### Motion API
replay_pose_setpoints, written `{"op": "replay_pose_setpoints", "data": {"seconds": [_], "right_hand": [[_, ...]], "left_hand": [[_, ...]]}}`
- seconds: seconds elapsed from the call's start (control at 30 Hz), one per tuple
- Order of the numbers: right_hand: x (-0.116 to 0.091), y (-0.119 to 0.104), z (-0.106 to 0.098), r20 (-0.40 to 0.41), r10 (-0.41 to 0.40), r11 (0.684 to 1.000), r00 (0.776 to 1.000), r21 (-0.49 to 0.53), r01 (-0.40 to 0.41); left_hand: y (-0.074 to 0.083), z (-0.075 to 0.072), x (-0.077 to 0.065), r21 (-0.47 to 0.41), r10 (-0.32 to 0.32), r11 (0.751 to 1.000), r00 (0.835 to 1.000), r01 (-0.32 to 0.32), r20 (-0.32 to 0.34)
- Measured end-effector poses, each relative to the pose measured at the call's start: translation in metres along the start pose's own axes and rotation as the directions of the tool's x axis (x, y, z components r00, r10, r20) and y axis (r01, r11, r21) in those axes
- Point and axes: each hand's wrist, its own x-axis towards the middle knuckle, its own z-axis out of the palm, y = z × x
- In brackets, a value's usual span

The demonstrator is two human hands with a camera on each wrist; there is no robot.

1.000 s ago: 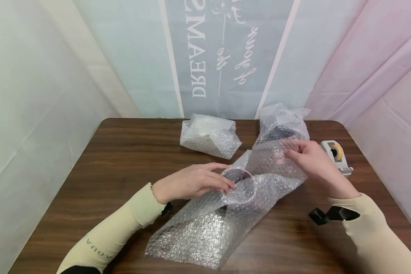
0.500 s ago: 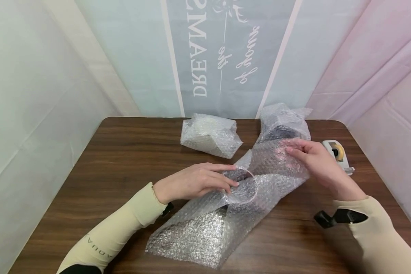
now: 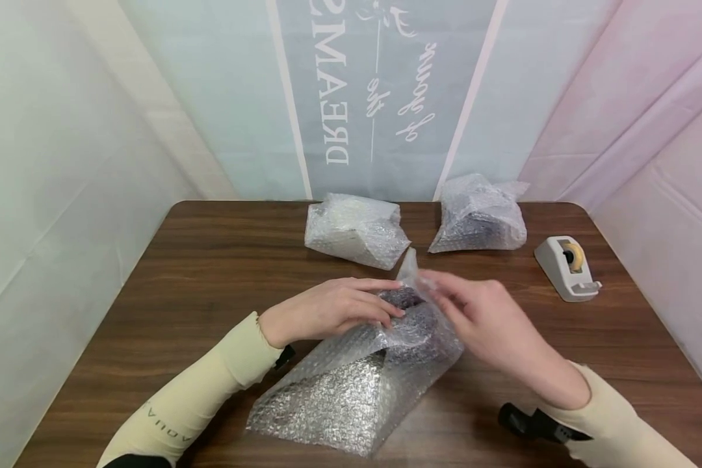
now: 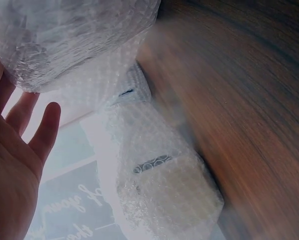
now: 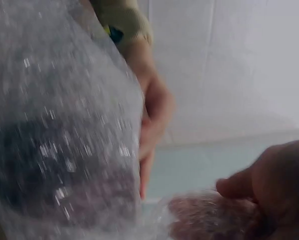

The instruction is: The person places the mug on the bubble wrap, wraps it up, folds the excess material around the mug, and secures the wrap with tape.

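Observation:
A sheet of bubble wrap (image 3: pixel 327 403) lies slantwise on the table, folded around a thing that it hides for the most part. My left hand (image 3: pixel 345 305) rests on the near-left side of this bundle, fingers nearly straight at its upper opening. In the left wrist view, spread fingers (image 4: pixel 47 130) of that hand touch the wrap's edge. My right hand (image 3: pixel 491 318) pinches the far end of the sheet, which is drawn over the opening. In the right wrist view the bubble wrap (image 5: pixel 64 125) fills the left side, and my right hand (image 5: pixel 274 195) holds its gathered end.
Two bubble-wrapped bundles stand at the back of the table, a pale bundle (image 3: pixel 357 234) in the middle and a darker bundle (image 3: pixel 480 221) to the right. A white tape dispenser (image 3: pixel 567 270) sits near the table's right edge. Fabric walls (image 3: pixel 52 162) surround the table.
My right hand has brought the far end of the bubble wrap left and toward me, folding it over the round rim seen before. My left hand has stayed in place.

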Motion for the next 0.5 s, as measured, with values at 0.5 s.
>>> {"op": "replay_pose_setpoints", "data": {"seconds": [0.5], "right_hand": [[-0.016, -0.010, 0.026, 0.127, -0.221, 0.958, 0.967, -0.159, 0.240]], "left_hand": [[0.003, 0.001, -0.001, 0.165, -0.001, 0.986, 0.995, 0.018, -0.098]]}}
